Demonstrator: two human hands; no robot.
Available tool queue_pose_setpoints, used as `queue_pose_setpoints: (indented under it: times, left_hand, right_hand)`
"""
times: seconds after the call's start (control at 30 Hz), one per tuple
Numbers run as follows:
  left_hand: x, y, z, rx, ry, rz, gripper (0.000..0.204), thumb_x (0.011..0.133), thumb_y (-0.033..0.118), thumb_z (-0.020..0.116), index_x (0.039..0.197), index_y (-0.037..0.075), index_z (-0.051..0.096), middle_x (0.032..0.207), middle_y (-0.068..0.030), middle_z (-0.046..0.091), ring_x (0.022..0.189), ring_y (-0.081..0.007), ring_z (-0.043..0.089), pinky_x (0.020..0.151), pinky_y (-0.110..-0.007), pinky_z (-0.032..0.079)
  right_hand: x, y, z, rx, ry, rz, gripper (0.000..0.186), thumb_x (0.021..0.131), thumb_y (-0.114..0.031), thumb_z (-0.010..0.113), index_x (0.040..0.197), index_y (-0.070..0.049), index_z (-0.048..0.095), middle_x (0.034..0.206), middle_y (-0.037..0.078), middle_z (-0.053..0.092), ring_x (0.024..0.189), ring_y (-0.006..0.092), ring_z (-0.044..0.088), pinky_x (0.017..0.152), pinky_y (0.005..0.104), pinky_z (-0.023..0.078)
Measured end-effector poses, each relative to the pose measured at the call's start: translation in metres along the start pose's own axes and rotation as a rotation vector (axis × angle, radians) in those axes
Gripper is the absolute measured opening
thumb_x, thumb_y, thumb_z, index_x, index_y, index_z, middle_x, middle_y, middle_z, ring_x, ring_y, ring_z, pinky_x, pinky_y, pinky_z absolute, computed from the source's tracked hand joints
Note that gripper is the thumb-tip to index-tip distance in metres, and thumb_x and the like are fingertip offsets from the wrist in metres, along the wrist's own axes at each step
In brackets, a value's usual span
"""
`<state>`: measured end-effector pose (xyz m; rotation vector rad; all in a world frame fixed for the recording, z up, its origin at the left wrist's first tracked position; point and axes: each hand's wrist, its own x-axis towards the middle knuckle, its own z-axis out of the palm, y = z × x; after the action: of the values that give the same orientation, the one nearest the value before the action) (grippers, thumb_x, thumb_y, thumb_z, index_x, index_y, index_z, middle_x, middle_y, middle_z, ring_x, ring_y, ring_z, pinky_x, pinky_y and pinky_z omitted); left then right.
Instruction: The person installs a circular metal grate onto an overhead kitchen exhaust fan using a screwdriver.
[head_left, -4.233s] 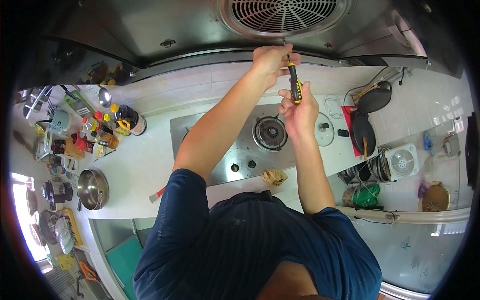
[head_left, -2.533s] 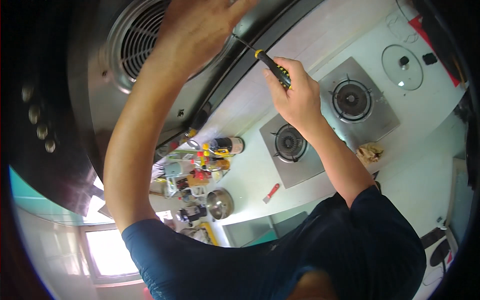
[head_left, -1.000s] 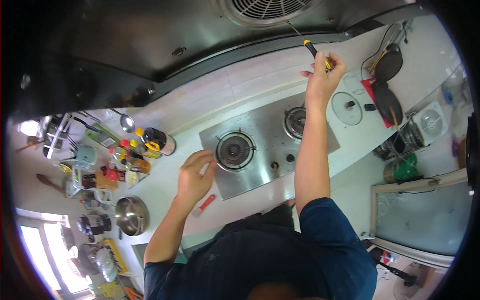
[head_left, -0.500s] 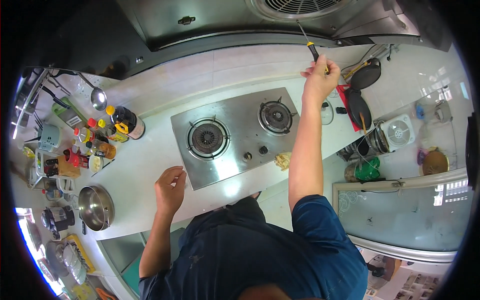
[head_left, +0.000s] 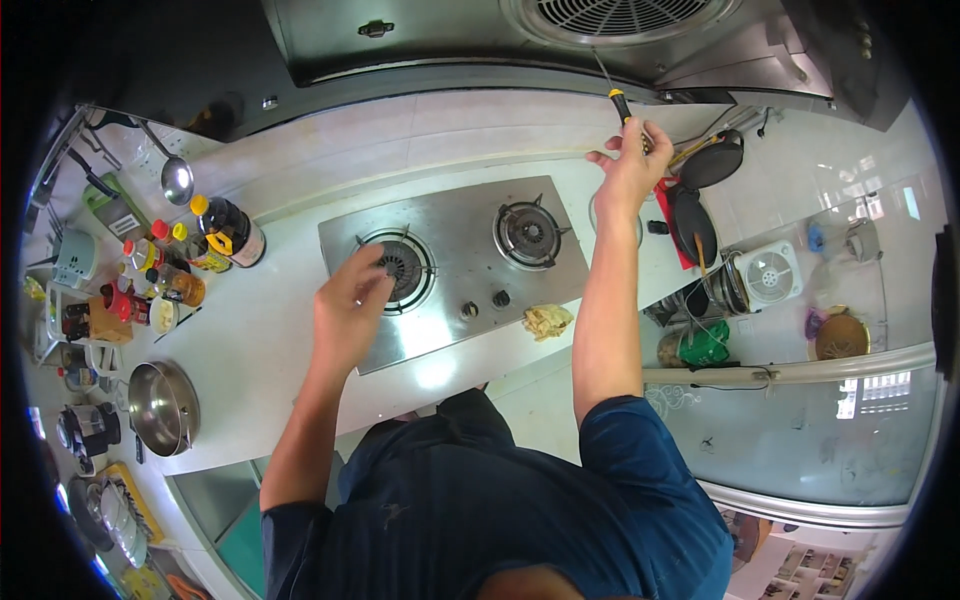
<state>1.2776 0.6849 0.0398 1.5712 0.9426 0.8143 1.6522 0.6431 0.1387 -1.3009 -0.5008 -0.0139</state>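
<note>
Above the steel stove (head_left: 450, 265), the right hand (head_left: 628, 172) has its fingers clamped on the screwdriver (head_left: 622, 106), light and stiff, best gripped by its handle, while the left hand (head_left: 350, 310), fingers seemingly loosely curled, hovers over the left burner (head_left: 398, 268).

Right arm raised, stretched far and up, elbow nearly straight, forearm bare, dark blue sleeve at upper arm. Right hand (head_left: 630, 165) high at far right, fingers curled in closed grip, thumb side toward left. Left arm bent, lower, reaching forward. Left hand (head_left: 348, 310) palm down, fingers loosely bunched, pointing far-right, holding nothing visible.
</note>
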Motion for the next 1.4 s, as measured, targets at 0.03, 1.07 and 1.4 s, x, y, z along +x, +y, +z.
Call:
queue_pose_setpoints:
  times: [0.03, 1.07, 1.4]
  left_hand:
    - [0.013, 0.012, 0.01, -0.064, -0.03, 0.037, 0.043, 0.096, 0.006, 0.072, 0.138, -0.001, 0.065, 0.127, -0.0172, 0.073, 0.108, -0.0226, 0.074, 0.091, -0.034, 0.058]
    - [0.225, 0.156, 0.221, -1.289, 0.025, 0.042, 0.02, 0.102, 0.01, 0.07, 0.114, 0.011, 0.054, 0.121, -0.0066, 0.066, 0.118, -0.0305, 0.064, 0.107, -0.056, 0.046]
    - [0.228, 0.158, 0.23, -1.256, 0.057, 0.108, 0.021, 0.101, 0.007, 0.071, 0.113, 0.002, 0.055, 0.115, -0.0121, 0.066, 0.109, -0.031, 0.07, 0.097, -0.044, 0.058]
  right_hand:
    - [0.001, 0.006, 0.0, -0.005, 0.07, -0.157, 0.029, 0.106, -0.024, 0.067, 0.116, 0.001, 0.055, 0.099, 0.011, 0.065, 0.072, 0.0143, 0.063, 0.056, 0.0322, 0.059]
    - [0.012, -0.013, -0.014, 0.1, -0.169, -0.007, 0.028, 0.103, -0.017, 0.07, 0.12, 0.0, 0.055, 0.096, 0.008, 0.059, 0.073, 0.0114, 0.056, 0.057, 0.031, 0.055]
    - [0.013, -0.008, -0.013, 0.058, -0.145, -0.045, 0.029, 0.105, -0.023, 0.068, 0.115, 0.001, 0.056, 0.081, 0.006, 0.06, 0.058, 0.0117, 0.057, 0.053, 0.0267, 0.048]
